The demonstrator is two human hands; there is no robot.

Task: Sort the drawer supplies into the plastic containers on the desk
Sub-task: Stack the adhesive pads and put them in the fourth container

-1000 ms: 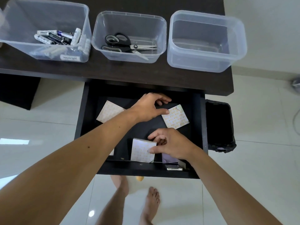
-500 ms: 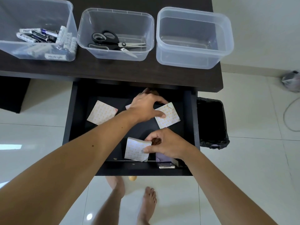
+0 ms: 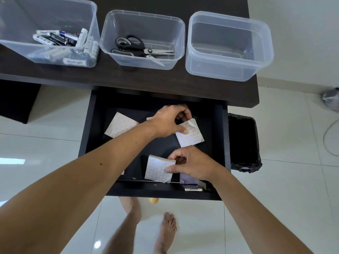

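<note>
The open black drawer (image 3: 95, 125) holds several white square sticker sheets with orange dots. My left hand (image 3: 168, 121) pinches the curled top corner of the right-hand sheet (image 3: 190, 138), lifting that corner. My right hand (image 3: 190, 165) pinches the right edge of the near sheet (image 3: 157, 167) at the drawer's front. A third sheet (image 3: 119, 125) lies flat at the left. On the dark desk stand three clear containers: the left container (image 3: 47, 57) with markers, the middle container (image 3: 143, 17) with black scissors (image 3: 135, 46), and the right container (image 3: 229, 70) with nothing in it.
A purple item (image 3: 187, 180) and a small metal piece (image 3: 192, 188) lie at the drawer's front right, partly under my right hand. A black bin (image 3: 244, 143) stands right of the drawer. A grey bag (image 3: 332, 98) and a cable (image 3: 328, 136) lie on the white tiles.
My left hand has gone from resting on the right-hand sheet to pinching and curling up its top corner. My right hand still holds the near sheet.
</note>
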